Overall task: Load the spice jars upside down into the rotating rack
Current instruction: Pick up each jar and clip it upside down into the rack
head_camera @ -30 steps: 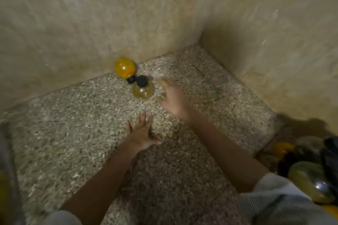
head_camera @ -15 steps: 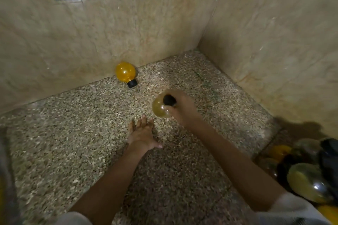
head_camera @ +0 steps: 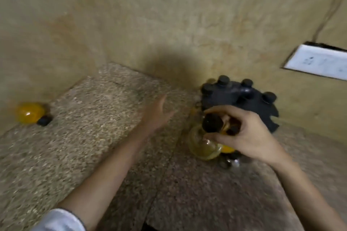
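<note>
Though blurred, shows speckled stone counter [head_camera: 90, 122] in corner of beige walls [head_camera: 169, 15], white socket plate [head_camera: 317, 62] at right, markings unreadable. Grips jar [head_camera: 203, 147] by black cap [head_camera: 213, 123] with curled right hand [head_camera: 249, 137], just beside black rack [head_camera: 242, 97]; holds left hand [head_camera: 155, 116] straight-fingered, empty, over counter.

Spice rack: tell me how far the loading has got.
Done: several black caps sit in slots of the rack. In hand: the right hand grips a pale jar by its neck at the rack's near edge; the left hand is open, holding nothing. Left: an orange jar lies on the counter, and the rack's right rim looks unfilled.
</note>
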